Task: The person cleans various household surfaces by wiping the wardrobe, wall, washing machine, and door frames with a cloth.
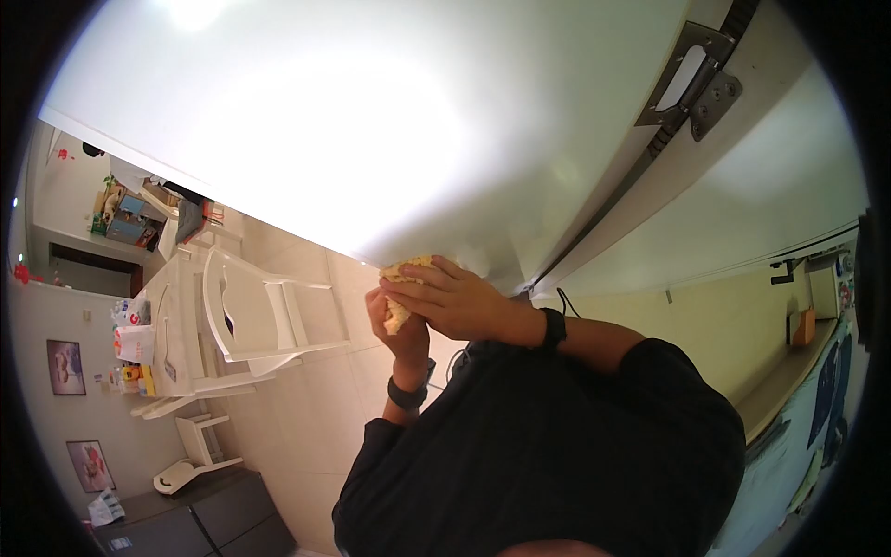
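Far to the left of the hands, two framed pictures [66,368] are seen on a wall above a dark cabinet [232,511], on which a small pale label is borne, too small to be read. Nearer the hands, a white table [174,320] is seen with a bag [135,343] on it; red marks are printed on the bag, but no word can be made out. Between the table and the hands, a white chair [246,306] is placed.

The left hand [401,342] is curled behind a bunched yellow cloth [399,316], its fingertips partly hidden. The cloth is held between the two hands, at the lower edge of a white door panel [306,139]. By the right hand [459,302], the cloth is covered from the other side, the fingers laid nearly straight and close together; whether it is pinched by either thumb cannot be told. Dark bands are worn on both wrists.

Above and to the right of the hands, a metal hinge [691,79] is fixed, with no lettering readable. Farther right, an orange box [802,328] is seen.
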### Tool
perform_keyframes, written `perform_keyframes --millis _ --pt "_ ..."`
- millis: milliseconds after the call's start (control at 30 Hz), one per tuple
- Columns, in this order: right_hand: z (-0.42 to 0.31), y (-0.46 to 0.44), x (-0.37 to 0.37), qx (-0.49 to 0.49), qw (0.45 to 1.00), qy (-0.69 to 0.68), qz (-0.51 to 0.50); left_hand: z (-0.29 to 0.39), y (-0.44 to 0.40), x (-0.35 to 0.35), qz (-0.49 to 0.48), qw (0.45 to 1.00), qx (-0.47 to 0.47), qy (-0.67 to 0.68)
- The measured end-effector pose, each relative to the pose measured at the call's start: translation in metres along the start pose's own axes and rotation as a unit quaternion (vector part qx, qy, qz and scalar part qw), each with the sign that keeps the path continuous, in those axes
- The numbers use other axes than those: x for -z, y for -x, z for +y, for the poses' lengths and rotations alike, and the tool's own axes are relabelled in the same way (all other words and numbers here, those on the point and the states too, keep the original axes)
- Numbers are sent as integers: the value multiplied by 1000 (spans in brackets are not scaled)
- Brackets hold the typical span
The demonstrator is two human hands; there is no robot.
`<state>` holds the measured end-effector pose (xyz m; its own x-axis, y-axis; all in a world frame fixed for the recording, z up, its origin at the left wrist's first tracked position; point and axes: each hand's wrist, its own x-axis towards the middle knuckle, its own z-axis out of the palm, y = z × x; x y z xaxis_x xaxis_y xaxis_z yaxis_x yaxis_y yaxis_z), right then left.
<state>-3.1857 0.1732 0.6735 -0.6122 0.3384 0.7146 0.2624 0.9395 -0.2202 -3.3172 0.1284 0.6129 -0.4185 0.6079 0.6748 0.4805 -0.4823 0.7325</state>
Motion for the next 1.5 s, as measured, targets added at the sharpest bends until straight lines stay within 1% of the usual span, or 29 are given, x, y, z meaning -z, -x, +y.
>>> perform_keyframes --millis 100,200,267,300,367,400,433,500,533,633,667,767,833,867,967,1000,1033,1100,1167,1200,1300,1333,1400,1433,1467,1500 --pt "4 18 -10 -19 994 -9 -112 -11 17 2 -48 996 50 -58" --pt "7 22 1 -17 991 -26 -134 -6 17 -3 -36 997 31 -60" --pt "5 13 14 -17 992 -32 -119 3 10 -6 -10 999 10 -35" --pt "5 9 23 -18 993 -35 -112 10 2 -11 -3 999 -27 -22" --pt "8 3 39 -1 999 9 -36 27 -17 -22 8 995 -102 3" --pt "12 5 45 6 999 31 3 39 -25 -29 -17 993 -112 -21" --pt "15 7 47 -3 998 45 51 52 -35 -41 -6 992 -126 10" --pt "23 17 53 -21 987 72 145 70 -43 -55 -41 991 -130 7" --pt "29 29 50 -33 984 106 138 73 -42 -61 -53 990 -129 12" --pt "39 60 26 -79 976 133 151 67 -35 -67 -92 989 -115 12" --pt "38 66 22 -92 977 155 111 59 -31 -66 -102 989 -108 1" --pt "33 72 2 -94 983 144 59 37 -20 -49 -121 987 -100 -30" --pt "28 71 -10 -79 987 141 11 23 -14 -31 -135 985 -103 -43" --pt "25 67 -15 -71 988 140 -13 16 -10 -21 -138 982 -100 -77" --pt "11 41 -22 -58 990 120 -46 5 -10 3 -80 986 -58 -131" --pt "7 29 -23 -36 989 140 -42 4 -14 7 -47 989 -84 -115" --pt "2 14 -23 -27 992 122 -18 3 -17 10 -13 989 -110 -98" --pt "-7 -13 -18 -11 996 84 29 6 -25 12 69 992 -101 -44" --pt "-14 -32 -14 -1 995 81 55 30 -45 7 122 991 -56 9" --pt "-15 -36 -13 4 994 80 68 37 -53 5 122 989 -71 -39" --pt "-9 -20 -28 5 994 71 79 17 -44 5 86 990 -88 -63" --pt "-7 -10 -32 -13 997 47 64 8 -33 2 90 993 -81 -18" --pt "-4 16 -40 -45 998 1 33 -9 -7 -1 68 996 -32 -37" --pt "-2 27 -44 -61 998 -1 -13 -14 5 -3 59 997 -8 -45" --pt "-2 37 -49 -77 995 -3 -62 -18 15 -2 40 995 41 -76" --pt "-1 49 -53 -93 989 -6 -111 -25 27 0 21 994 54 -93"
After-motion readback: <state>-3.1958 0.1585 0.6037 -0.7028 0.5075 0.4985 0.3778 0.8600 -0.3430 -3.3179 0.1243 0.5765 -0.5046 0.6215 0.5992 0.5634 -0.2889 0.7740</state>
